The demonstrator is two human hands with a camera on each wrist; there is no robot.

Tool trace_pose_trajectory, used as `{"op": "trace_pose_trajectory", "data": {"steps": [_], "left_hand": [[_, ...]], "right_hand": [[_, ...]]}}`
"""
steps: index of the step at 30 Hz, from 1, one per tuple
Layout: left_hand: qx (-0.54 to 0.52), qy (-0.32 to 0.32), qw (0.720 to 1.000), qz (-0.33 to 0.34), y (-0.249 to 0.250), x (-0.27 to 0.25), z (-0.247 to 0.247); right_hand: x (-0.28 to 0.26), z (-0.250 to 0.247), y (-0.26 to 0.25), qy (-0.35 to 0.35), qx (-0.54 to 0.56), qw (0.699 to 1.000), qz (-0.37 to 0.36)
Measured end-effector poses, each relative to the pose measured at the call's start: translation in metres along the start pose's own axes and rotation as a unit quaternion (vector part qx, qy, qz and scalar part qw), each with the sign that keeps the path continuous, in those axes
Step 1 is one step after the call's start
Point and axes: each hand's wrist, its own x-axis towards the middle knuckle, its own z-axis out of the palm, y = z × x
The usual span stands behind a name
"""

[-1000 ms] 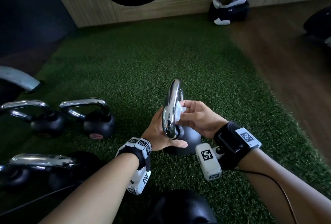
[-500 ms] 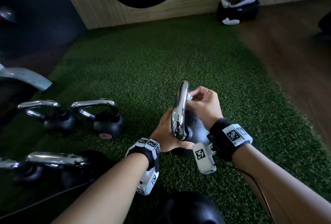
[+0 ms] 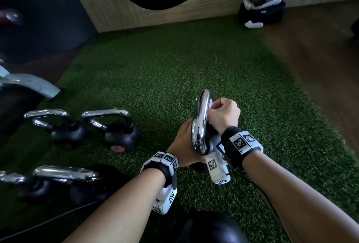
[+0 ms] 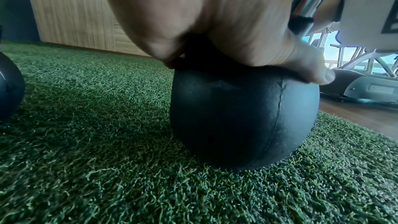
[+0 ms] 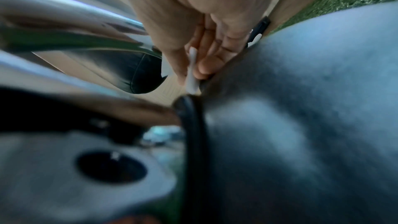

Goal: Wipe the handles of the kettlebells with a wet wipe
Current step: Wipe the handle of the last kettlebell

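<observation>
The right hand (image 3: 223,115) was curled tight, fingers bunched around the wet wipe (image 3: 210,104), a small white wad pressed against the right side of the handle (image 3: 201,120) near its top. From the right wrist view the wipe (image 5: 191,72) showed as a thin white fold pinched between thumb and fingertips, right at the edge of the blurred dark ball.

The left hand (image 3: 183,145) sat low on the other side, clasping the kettlebell (image 4: 243,122) where the handle's base met the ball. The left wrist view showed the palm (image 4: 204,14) cupped over the top of the ball and the thumb (image 4: 310,69) lying flat along its upper curve; the other fingers were hidden behind it.

The handle was a polished chrome loop, mirror-bright, seen edge-on from the head camera and standing upright between the two hands. The ball below was matte black, faintly pebbled, with a raised seam running down its side. It rested on the green artificial turf (image 3: 155,71), coarse and curly-bladed.

To the left, well apart, other kettlebells (image 3: 120,132) stood on the turf with the same chrome handles and black bodies.
</observation>
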Motion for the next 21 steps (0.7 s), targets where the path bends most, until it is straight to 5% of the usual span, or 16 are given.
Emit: {"op": "trace_pose_trajectory", "data": {"steps": [5, 10, 14, 16, 18, 21], "left_hand": [[0.004, 0.007, 1.000, 0.028, 0.005, -0.004, -0.001], [0.039, 0.022, 0.997, 0.060, 0.006, -0.002, 0.000], [0.052, 0.027, 0.997, 0.040, -0.003, -0.001, 0.003], [0.043, 0.034, 0.998, 0.026, -0.001, -0.004, 0.001], [0.065, 0.037, 0.997, 0.000, 0.004, -0.008, -0.001], [0.120, 0.024, 0.992, -0.033, 0.018, -0.019, -0.012]], "right_hand": [[0.004, -0.001, -0.005, -0.016, -0.060, 0.998, -0.018], [0.009, -0.016, -0.010, -0.114, -0.146, 0.983, -0.010], [0.011, -0.056, -0.026, -0.029, -0.161, 0.972, -0.171], [0.014, -0.065, -0.041, -0.034, -0.157, 0.945, -0.284], [0.018, -0.060, -0.054, -0.128, -0.201, 0.902, -0.359], [0.021, -0.050, -0.058, -0.219, -0.338, 0.800, -0.444]]}}
